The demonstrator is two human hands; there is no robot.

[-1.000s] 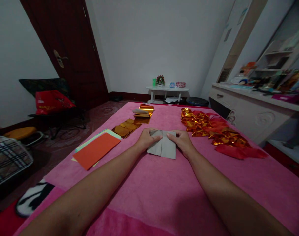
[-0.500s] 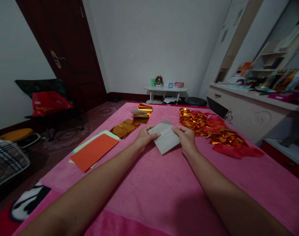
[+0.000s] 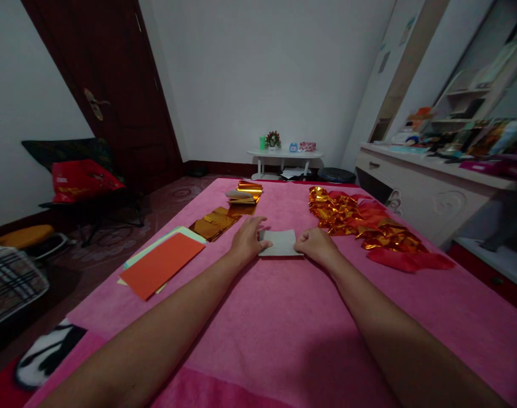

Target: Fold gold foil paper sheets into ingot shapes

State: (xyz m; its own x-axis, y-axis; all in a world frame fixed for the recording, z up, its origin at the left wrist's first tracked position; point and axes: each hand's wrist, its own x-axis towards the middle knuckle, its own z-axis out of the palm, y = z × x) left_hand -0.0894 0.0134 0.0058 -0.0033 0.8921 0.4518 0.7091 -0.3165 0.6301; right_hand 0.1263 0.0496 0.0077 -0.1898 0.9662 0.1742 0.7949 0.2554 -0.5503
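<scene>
A folded piece of grey paper [image 3: 279, 242] lies level at the middle of the pink bed cover, its long edge toward me. At its left edge is my left hand [image 3: 246, 241], thumb on top of the paper, index finger stretched out beyond it; the other fingers are hidden. My right hand [image 3: 316, 245] pinches the paper's right corner, fingers curled in. Left of my hands, folded gold foil [image 3: 216, 222] runs up to a shiny gold roll [image 3: 249, 190]. Nearer me is a stack of coloured sheets with an orange sheet [image 3: 162, 265] on top.
Crumpled gold and red foil [image 3: 360, 221] spreads over the right side of the pink cover [image 3: 258, 328]. Beyond the bed stands a small white table [image 3: 284, 153]. A cluttered dresser [image 3: 415, 175] is at right; a chair with a red bag [image 3: 86, 180] is at left.
The grey paper has turned from a tilted, diamond-like position to lie square to me, and looks narrower. Both hands came slightly down with it; the left index finger has lifted off.
</scene>
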